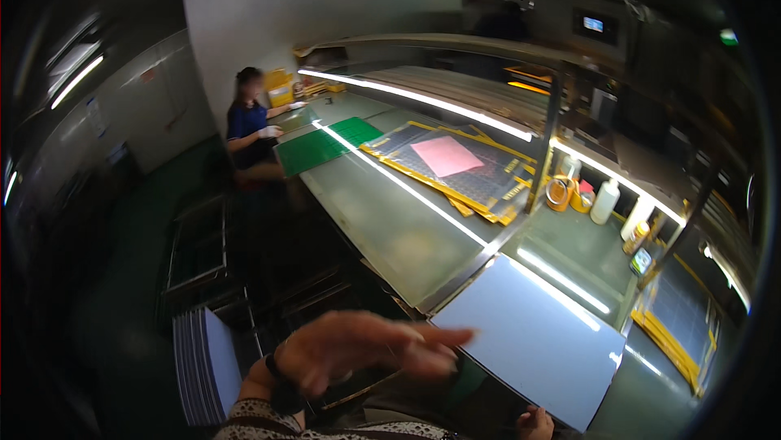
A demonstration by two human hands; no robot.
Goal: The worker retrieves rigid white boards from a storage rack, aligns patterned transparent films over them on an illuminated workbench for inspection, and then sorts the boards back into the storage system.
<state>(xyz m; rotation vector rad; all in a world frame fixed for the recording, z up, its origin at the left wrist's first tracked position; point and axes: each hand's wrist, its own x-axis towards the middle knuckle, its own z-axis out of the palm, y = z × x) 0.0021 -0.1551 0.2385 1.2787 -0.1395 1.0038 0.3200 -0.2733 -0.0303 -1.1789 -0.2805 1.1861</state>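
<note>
A large pale blue rectangular panel (533, 334) lies at a slant on the worktable in front of me and reflects the lamp. My left hand (370, 346) is raised at the panel's left side, slightly blurred, fingers stretched out with nothing in them. A dark band circles that wrist, below a patterned sleeve. Down at the panel's near edge, my right hand (535, 422) shows only in part, its curled fingers against that edge. At my lower left stands a row of similar thin panels (203, 363), upright on edge.
Yellow-edged framed sheets (455, 167) with a pink sheet (446, 155) lie further along the table, before a green mat (329, 147). A co-worker (250, 123) in blue sits at the far end. Bottles (604, 201) and tape rolls (559, 192) stand under the lit shelf.
</note>
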